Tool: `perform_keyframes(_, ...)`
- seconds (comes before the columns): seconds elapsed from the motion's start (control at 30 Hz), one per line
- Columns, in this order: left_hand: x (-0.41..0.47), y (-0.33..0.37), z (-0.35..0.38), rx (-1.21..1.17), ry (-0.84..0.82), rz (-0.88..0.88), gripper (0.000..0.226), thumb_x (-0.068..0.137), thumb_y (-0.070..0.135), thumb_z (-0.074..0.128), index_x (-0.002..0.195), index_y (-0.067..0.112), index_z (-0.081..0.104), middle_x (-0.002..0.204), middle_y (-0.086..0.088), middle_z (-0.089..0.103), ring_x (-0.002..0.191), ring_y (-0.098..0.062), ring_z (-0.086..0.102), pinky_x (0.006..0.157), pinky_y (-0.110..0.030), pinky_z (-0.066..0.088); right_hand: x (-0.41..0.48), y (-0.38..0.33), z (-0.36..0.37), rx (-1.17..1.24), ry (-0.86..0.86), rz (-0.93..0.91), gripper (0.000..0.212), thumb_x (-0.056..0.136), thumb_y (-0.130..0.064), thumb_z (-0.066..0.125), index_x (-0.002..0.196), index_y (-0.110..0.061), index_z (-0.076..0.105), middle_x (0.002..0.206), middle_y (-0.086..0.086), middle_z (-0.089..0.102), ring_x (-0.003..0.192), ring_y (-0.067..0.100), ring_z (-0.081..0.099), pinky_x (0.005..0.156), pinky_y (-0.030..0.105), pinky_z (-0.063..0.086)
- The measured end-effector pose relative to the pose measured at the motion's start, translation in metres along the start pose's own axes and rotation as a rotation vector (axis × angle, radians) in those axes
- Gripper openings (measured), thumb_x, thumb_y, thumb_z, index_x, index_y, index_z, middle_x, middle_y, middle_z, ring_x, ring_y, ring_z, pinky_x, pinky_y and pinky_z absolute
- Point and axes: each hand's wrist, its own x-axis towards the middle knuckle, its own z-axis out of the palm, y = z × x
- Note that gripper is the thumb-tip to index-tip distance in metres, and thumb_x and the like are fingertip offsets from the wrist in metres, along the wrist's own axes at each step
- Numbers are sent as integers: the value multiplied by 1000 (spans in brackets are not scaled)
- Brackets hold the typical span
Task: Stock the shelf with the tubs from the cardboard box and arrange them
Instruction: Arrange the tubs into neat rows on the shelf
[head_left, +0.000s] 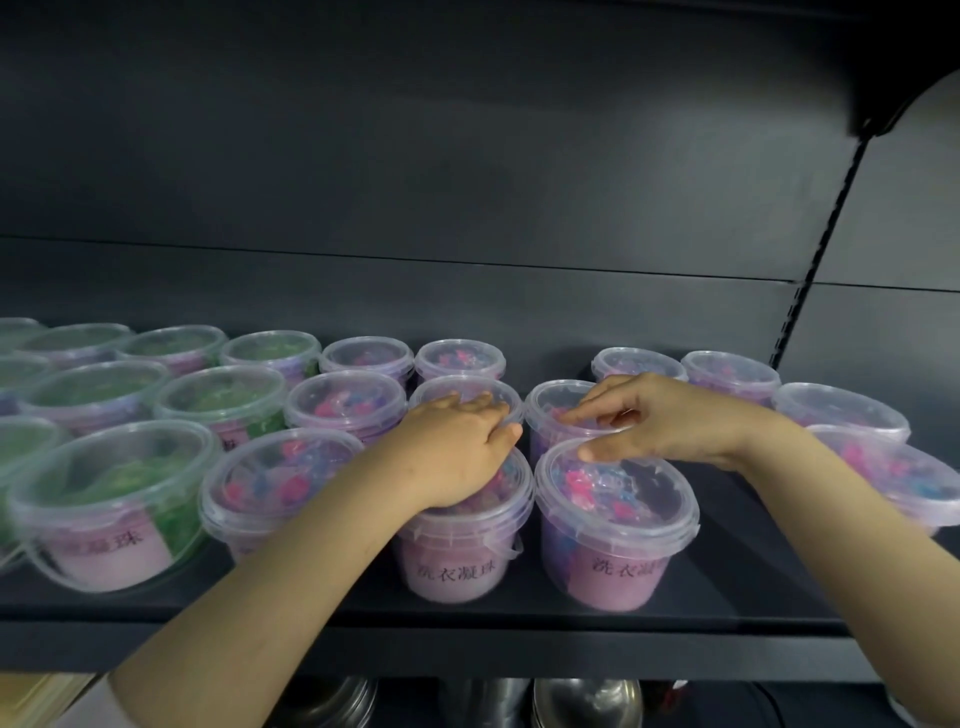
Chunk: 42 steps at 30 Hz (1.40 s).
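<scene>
Several clear lidded tubs stand in rows on a dark shelf (519, 618). Tubs at the left hold green pods (111, 499); those in the middle and right hold pink and blue pods. My left hand (457, 447) lies flat over a front-row tub (457, 551), fingers reaching onto the lid of the tub behind it (467, 392). My right hand (660, 421) hovers over a middle-row tub (558, 410), fingers loosely bent and touching its lid, thumb at the rim of the front tub (618, 519). Neither hand grips a tub. No cardboard box is in view.
More pink tubs (841, 410) sit at the right, with a gap in the back row (550, 358). A slotted upright (810, 270) rises at the right. The shelf's back panel is dark. Metal pots (587, 701) show on the level below.
</scene>
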Motion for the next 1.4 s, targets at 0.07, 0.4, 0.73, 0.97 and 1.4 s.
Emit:
perform_keyframes(0.07,0,2,-1,-1,-8,-2,55,101,49,16,151,28,19,160,9,12,147,-19,9,119,-41,10,0,-1,0,12,4,11,45,74,-37,80,117,-30,69,119,-17,59,112,0,56,106,28,43)
perform_keyframes(0.4,-5,4,-5,-3,-33,-16,54,101,49,15,151,30,17,160,10,10,147,-19,8,120,-41,7,-43,-12,3,-81,133,-78,43,77,-54,69,118,-46,63,129,-30,51,124,-14,40,104,14,32)
perform_keyframes(0.73,-7,5,-6,-1,-33,-14,53,101,48,15,151,30,17,160,11,9,147,-15,6,120,-38,5,-62,-8,19,-8,13,-103,65,63,-74,67,123,-49,59,135,-31,39,126,-20,28,98,10,27)
perform_keyframes(0.97,-6,6,-6,2,-32,-15,53,101,48,15,151,31,17,160,12,8,147,-14,6,120,-39,5,-60,-11,10,12,-8,-116,53,71,-67,63,120,-47,61,131,-31,47,125,-17,35,99,10,30)
perform_keyframes(1.4,-3,0,0,-10,-8,-15,55,100,51,13,151,33,16,159,13,9,147,-12,4,120,-38,4,29,55,-39,-207,102,354,54,97,-53,35,138,-22,51,148,1,44,136,21,41,110,29,27)
